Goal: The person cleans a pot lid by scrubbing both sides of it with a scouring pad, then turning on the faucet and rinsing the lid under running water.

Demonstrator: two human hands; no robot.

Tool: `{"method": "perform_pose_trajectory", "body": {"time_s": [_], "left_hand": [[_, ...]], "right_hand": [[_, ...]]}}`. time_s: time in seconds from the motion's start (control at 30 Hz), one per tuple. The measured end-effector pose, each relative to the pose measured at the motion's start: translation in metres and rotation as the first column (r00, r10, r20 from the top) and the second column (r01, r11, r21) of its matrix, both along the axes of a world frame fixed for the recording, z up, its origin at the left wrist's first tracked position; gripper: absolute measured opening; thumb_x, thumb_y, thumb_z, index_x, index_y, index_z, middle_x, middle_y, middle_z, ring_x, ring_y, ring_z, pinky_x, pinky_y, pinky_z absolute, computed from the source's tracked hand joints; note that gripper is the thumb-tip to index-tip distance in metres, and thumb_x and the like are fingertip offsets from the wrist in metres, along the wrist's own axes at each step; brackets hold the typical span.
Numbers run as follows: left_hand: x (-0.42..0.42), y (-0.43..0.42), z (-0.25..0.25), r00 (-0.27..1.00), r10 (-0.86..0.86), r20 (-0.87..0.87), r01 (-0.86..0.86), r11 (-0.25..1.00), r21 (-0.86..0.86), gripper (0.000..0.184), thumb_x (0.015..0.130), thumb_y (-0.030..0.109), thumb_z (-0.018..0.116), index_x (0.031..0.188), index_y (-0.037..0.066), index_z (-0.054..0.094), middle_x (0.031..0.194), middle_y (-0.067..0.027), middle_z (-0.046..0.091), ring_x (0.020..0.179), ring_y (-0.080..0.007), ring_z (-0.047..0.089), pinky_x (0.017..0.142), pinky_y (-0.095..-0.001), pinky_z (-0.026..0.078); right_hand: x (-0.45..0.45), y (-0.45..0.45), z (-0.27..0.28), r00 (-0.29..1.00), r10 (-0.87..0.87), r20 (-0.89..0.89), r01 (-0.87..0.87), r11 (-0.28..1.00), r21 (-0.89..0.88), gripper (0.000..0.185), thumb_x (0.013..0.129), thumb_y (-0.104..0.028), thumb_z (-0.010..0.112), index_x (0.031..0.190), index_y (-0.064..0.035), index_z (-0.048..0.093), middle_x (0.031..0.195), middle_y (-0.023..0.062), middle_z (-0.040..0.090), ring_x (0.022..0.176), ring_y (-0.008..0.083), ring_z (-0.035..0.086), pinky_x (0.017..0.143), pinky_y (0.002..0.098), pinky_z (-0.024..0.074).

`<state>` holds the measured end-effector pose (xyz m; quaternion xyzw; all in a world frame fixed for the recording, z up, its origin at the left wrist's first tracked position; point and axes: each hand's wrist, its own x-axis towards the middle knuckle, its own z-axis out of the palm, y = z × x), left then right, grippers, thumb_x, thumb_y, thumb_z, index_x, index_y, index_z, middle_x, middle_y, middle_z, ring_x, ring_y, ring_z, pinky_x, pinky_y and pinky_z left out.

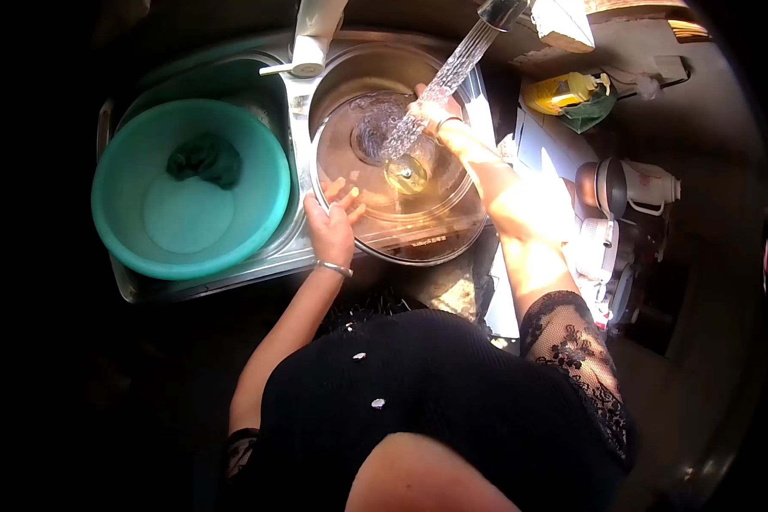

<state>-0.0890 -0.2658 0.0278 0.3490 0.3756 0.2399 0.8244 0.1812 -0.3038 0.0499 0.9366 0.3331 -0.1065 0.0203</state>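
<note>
One glass lid (382,198) against left hand (332,228)

Over left sink bowl (264,84), basin (188,218) with cloth (205,160) inside; over right bowl (375,64), lid (401,205) beneath running water (448,81); farther right, pump bottle (563,94).

The single view looks from the person's head, pitched steeply forward and down over the black top (435,384) onto the double-bowl sink (301,107). It sits near enough to take in both the left hand (331,232) and right hand (437,111); its wide lens darkens and curves toward the edges.
</note>
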Motion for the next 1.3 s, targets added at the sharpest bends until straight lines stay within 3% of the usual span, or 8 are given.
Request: {"method": "perform_pose_trajectory", "body": {"time_s": [0.23, 0.57, 0.7, 0.87, 0.97, 1.07, 1.17, 1.3], "left_hand": [[0.003, -0.002, 0.003, 0.998, 0.056, -0.033, -0.053, 0.996, 0.073, 0.03, 0.09, -0.002, 0.027, 0.12, -0.003, 0.027, 0.123, -0.0233, 0.049, 0.101, -0.0343, 0.06, 0.077, -0.0409, 0.057], [0.006, 0.001, 0.003, 0.995, 0.078, -0.063, -0.074, 0.995, 0.07, 0.029, 0.091, -0.001, 0.028, 0.12, -0.001, 0.025, 0.123, -0.0214, 0.049, 0.098, -0.0343, 0.061, 0.075, -0.0413, 0.057], [0.007, 0.0, -0.003, 0.991, 0.107, -0.077, -0.097, 0.989, 0.116, 0.035, 0.092, -0.001, 0.028, 0.125, -0.006, 0.019, 0.122, -0.0263, 0.05, 0.098, -0.0365, 0.061, 0.073, -0.0401, 0.059], [0.009, 0.009, 0.003, 0.99, 0.065, -0.124, -0.059, 0.997, 0.054, 0.026, 0.096, 0.005, 0.031, 0.119, -0.004, 0.022, 0.115, -0.0261, 0.052, 0.094, -0.0367, 0.062, 0.071, -0.0426, 0.059], [0.006, 0.021, 0.005, 0.986, -0.014, -0.167, 0.019, 0.999, 0.029, 0.022, 0.096, 0.007, 0.034, 0.113, -0.005, 0.026, 0.105, -0.029, 0.056, 0.086, -0.0376, 0.065, 0.066, -0.0424, 0.059], [0.005, 0.037, 0.014, 0.958, -0.104, -0.266, 0.11, 0.994, 0.01, 0.022, 0.096, 0.008, 0.037, 0.108, -0.009, 0.03, 0.093, -0.0315, 0.059, 0.072, -0.0389, 0.066, 0.059, -0.0417, 0.06], [-0.001, 0.044, 0.021, 0.93, -0.215, -0.299, 0.236, 0.971, 0.034, 0.022, 0.096, 0.01, 0.037, 0.106, -0.009, 0.03, 0.093, -0.0322, 0.059, 0.071, -0.0392, 0.066, 0.057, -0.0416, 0.059], [-0.005, 0.048, 0.02, 0.927, -0.251, -0.278, 0.277, 0.959, 0.057, 0.017, 0.098, 0.012, 0.035, 0.099, -0.004, 0.029, 0.086, -0.0307, 0.059, 0.068, -0.0377, 0.066, 0.052, -0.0404, 0.059]], "right_hand": [[-0.005, -0.05, 0.014, 0.974, -0.227, -0.024, 0.222, 0.968, -0.119, 0.039, 0.085, -0.032, 0.049, 0.112, -0.0048, 0.054, 0.111, 0.0201, 0.059, 0.106, 0.0359, 0.056, 0.09, 0.0447, 0.0436], [-0.036, -0.116, 0.026, 0.923, -0.384, -0.034, 0.383, 0.923, -0.012, 0.046, 0.083, -0.035, 0.047, 0.112, 0.0001, 0.054, 0.116, 0.0239, 0.055, 0.108, 0.0377, 0.054, 0.092, 0.0436, 0.043], [-0.057, -0.145, 0.035, 0.976, -0.201, -0.082, 0.206, 0.976, 0.064, 0.047, 0.082, -0.037, 0.048, 0.11, -0.0009, 0.056, 0.112, 0.0258, 0.057, 0.108, 0.0383, 0.054, 0.093, 0.0425, 0.0426], [-0.077, -0.158, 0.02, 0.886, -0.458, -0.073, 0.464, 0.877, 0.123, 0.051, 0.083, -0.04, 0.046, 0.103, 0.006, 0.057, 0.108, 0.0264, 0.059, 0.104, 0.0393, 0.057, 0.093, 0.0419, 0.0421], [-0.084, -0.147, 0.029, 0.895, -0.437, -0.091, 0.446, 0.882, 0.151, 0.046, 0.083, -0.037, 0.046, 0.103, 0.0023, 0.06, 0.108, 0.0247, 0.06, 0.104, 0.0388, 0.056, 0.092, 0.0422, 0.0424], [-0.072, -0.134, 0.019, 0.954, -0.285, -0.097, 0.29, 0.956, 0.038, 0.039, 0.083, -0.034, 0.045, 0.098, -0.0027, 0.064, 0.108, 0.0223, 0.06, 0.103, 0.037, 0.057, 0.091, 0.0412, 0.0433], [-0.058, -0.123, 0.009, 0.996, -0.088, -0.034, 0.086, 0.994, -0.06, 0.034, 0.083, -0.031, 0.046, 0.095, -0.006, 0.066, 0.108, 0.0207, 0.06, 0.103, 0.0351, 0.057, 0.089, 0.0398, 0.045], [-0.048, -0.088, 0.039, 0.977, -0.182, -0.11, 0.184, 0.983, 0.01, 0.021, 0.081, -0.018, 0.054, 0.089, -0.0059, 0.069, 0.102, 0.0156, 0.064, 0.1, 0.0289, 0.061, 0.085, 0.036, 0.0485]]}}
